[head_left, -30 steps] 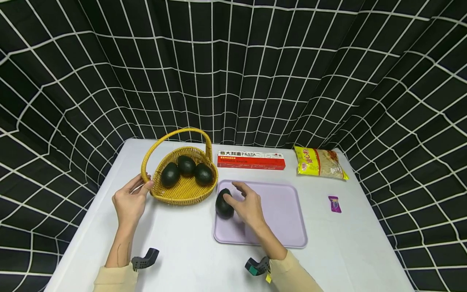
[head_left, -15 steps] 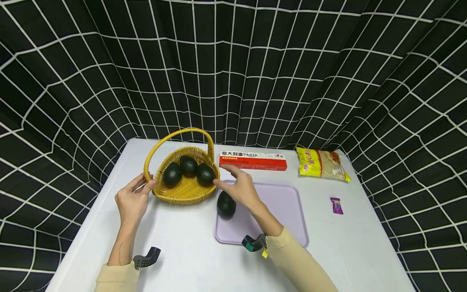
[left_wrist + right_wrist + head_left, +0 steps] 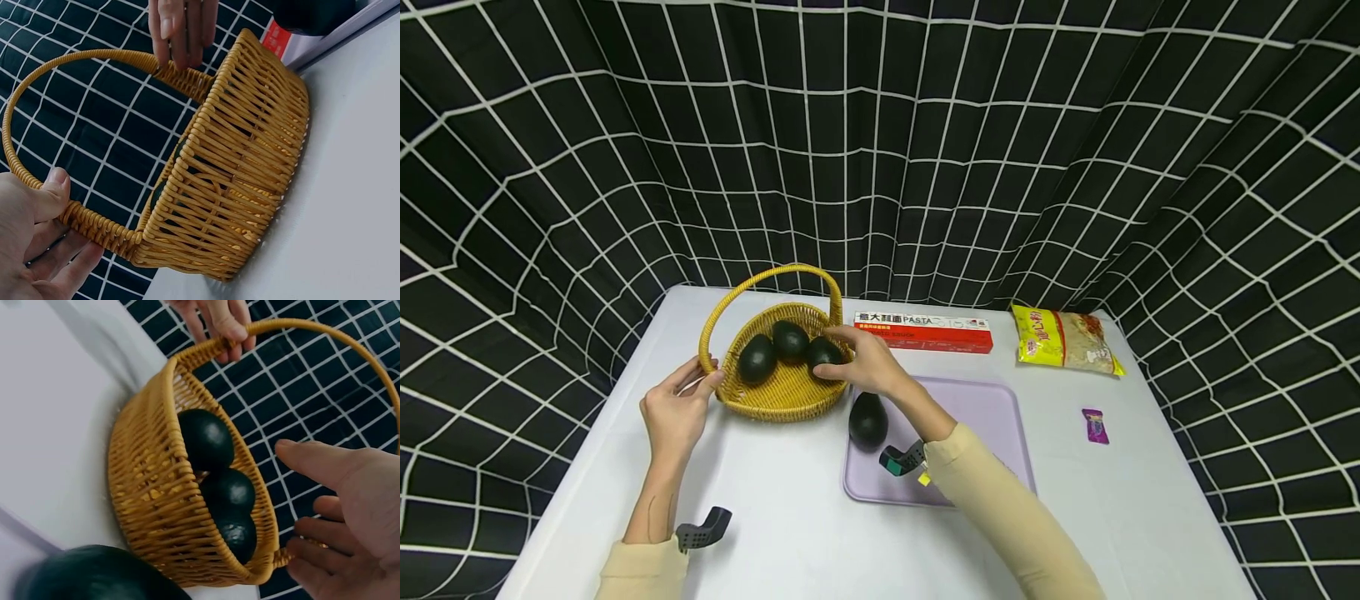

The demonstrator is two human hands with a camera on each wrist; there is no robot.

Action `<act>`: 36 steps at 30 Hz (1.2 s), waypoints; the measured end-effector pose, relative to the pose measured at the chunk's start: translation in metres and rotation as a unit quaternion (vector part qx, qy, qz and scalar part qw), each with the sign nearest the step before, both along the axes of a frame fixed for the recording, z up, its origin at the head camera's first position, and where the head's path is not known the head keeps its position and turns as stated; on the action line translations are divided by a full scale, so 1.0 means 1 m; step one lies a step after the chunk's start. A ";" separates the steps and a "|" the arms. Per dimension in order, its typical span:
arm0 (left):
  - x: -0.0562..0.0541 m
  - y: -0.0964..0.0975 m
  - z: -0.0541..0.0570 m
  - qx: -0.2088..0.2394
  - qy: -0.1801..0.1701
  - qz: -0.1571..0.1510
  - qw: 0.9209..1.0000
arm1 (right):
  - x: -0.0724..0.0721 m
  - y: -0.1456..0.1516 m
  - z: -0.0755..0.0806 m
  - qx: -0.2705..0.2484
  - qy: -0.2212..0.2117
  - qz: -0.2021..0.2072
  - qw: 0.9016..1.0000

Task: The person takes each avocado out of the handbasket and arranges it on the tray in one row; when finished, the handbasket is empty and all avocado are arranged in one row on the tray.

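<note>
My left hand [image 3: 674, 415] pinches the handle of a yellow wicker basket [image 3: 784, 412] near its left base, with the thumb [image 3: 55, 190] on the near side. Three dark green avocados lie inside: a left one [image 3: 757, 360], a middle one [image 3: 790, 340] and a right one [image 3: 823, 353]. Over the basket's right side reaches my right hand [image 3: 872, 365], thumb and fingers spread about the right avocado. In the right wrist view that hand [image 3: 350, 519] stands apart from the fruit. Another avocado [image 3: 868, 422] sits at the left of a lilac tray [image 3: 981, 417].
Behind the tray lies a red and white pasta box [image 3: 940, 335]. A yellow food packet [image 3: 1066, 340] is at the back right, with a small purple wrapped sweet [image 3: 1095, 426] in front of it. A black gridded curtain [image 3: 880, 150] encloses the white table [image 3: 775, 517].
My right hand has left the avocado on the tray and moved left and back, over the right avocado in the basket. The left hand has kept its hold on the handle.
</note>
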State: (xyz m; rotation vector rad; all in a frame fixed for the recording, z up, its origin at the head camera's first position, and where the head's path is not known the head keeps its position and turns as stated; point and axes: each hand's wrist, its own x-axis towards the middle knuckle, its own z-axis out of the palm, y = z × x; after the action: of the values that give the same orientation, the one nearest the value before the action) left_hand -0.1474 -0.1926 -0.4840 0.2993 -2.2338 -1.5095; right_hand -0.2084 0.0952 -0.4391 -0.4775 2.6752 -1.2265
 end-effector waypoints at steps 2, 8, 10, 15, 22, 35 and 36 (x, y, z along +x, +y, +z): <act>0.000 0.000 0.001 -0.001 -0.002 0.000 1.000 | -0.005 -0.001 0.002 0.007 -0.010 0.014 1.000; 0.001 0.001 0.002 -0.003 -0.008 -0.001 1.000 | -0.018 -0.004 0.006 0.025 -0.048 0.055 0.997; 0.001 0.001 0.002 -0.004 -0.008 -0.001 1.000 | -0.021 -0.005 0.007 0.035 -0.061 0.059 0.996; 0.001 0.001 0.002 -0.007 -0.003 -0.001 1.000 | -0.027 -0.010 0.009 0.050 -0.091 0.060 0.993; 0.001 0.001 0.002 -0.008 -0.007 0.001 1.000 | -0.032 -0.019 0.005 0.068 -0.101 0.056 0.991; 0.001 0.001 0.003 -0.013 -0.014 0.004 1.000 | -0.034 -0.037 0.000 0.159 -0.084 0.032 0.983; 0.001 0.001 0.003 -0.012 -0.014 0.004 1.000 | -0.034 -0.038 0.000 0.165 -0.085 0.031 0.982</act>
State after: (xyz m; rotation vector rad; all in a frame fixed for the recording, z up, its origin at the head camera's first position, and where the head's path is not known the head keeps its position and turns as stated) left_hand -0.1461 -0.1913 -0.4813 0.3225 -2.2678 -1.4827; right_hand -0.2427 0.0568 -0.4392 -0.3823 2.6202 -0.7463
